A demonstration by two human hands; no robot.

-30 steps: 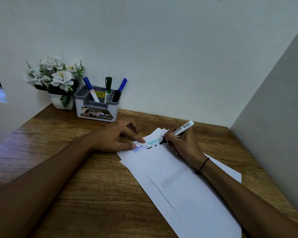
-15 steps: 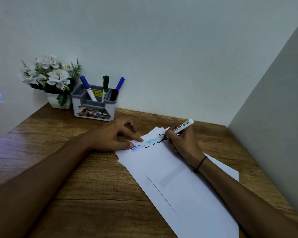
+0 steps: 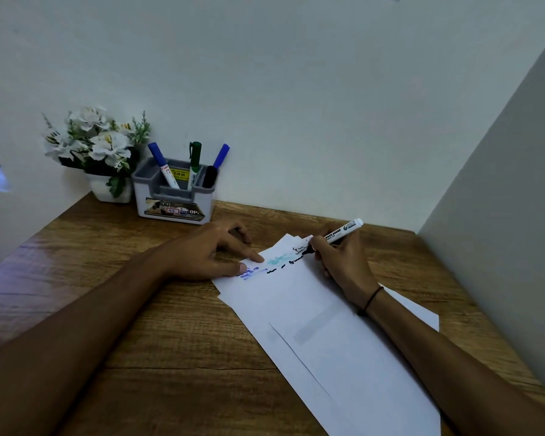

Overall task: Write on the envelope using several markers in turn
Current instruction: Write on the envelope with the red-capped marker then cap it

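A long white envelope [image 3: 315, 313] lies slanted on the wooden desk [image 3: 170, 341], on top of other white sheets. Blue, teal and black marks run along its far end. My right hand [image 3: 340, 262] grips a white black-tipped marker [image 3: 337, 234], whose tip touches the envelope near its far corner. My left hand [image 3: 214, 253] lies flat, fingers spread, with fingertips pressing the envelope's left edge beside the blue marks. A grey holder [image 3: 173, 196] at the back holds two blue-capped markers, a green-capped marker [image 3: 194, 158] and a black cap.
A white pot of white flowers [image 3: 95, 146] stands left of the holder against the back wall. A side wall [image 3: 501, 215] closes the desk on the right. A thin black band circles my right wrist.
The marker tip has moved rightward along the envelope's far end, leaving more black strokes. My left hand has kept its place on the envelope.
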